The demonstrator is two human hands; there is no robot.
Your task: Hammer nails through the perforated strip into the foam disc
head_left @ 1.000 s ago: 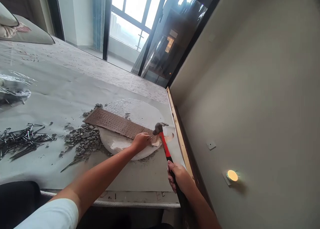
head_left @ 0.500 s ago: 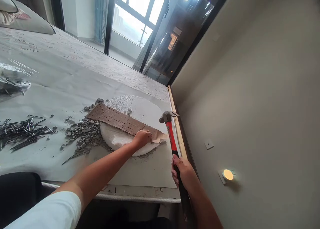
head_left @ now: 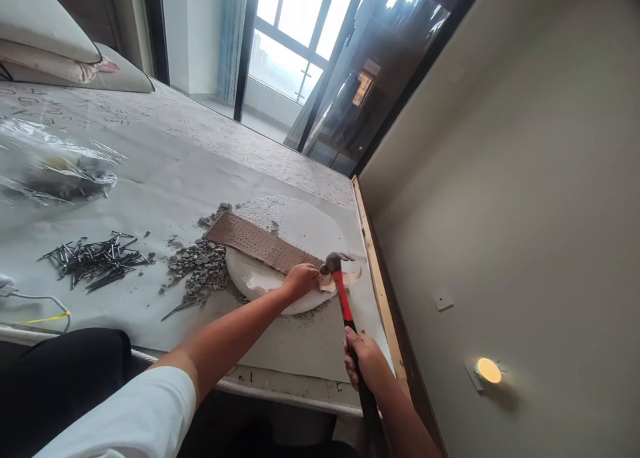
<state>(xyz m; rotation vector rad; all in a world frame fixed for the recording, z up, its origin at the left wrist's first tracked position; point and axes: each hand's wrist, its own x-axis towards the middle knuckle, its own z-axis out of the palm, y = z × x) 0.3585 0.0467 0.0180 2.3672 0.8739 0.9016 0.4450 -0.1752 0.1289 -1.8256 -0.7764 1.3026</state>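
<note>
Black-and-red hammer (head_left: 343, 298) in grip of right hand (head_left: 367, 361); near its head, left hand (head_left: 300, 281) on brown strip (head_left: 260, 242) across white disc (head_left: 313, 225), cannot tell if pinching anything. Leftward, gravel (head_left: 204, 265) crowding disc, then nails (head_left: 97, 258); beyond, plastic bag (head_left: 60, 170), glass door (head_left: 380, 65).

A plump pale pillow (head_left: 43, 21) with dark piping rests on a folded cream cloth (head_left: 55, 63) at the far left of a bed (head_left: 210, 128) in white letter-printed fabric, and a thin white cable (head_left: 43, 297) curves near its near left edge. Beyond it are a blue curtain (head_left: 231, 45), a bright window (head_left: 300, 18) and a black-framed glass door (head_left: 385, 51). The beige wall (head_left: 550, 211) bears 1 small white plate (head_left: 443, 303) and 1 round glowing yellow lamp (head_left: 489, 371).
</note>
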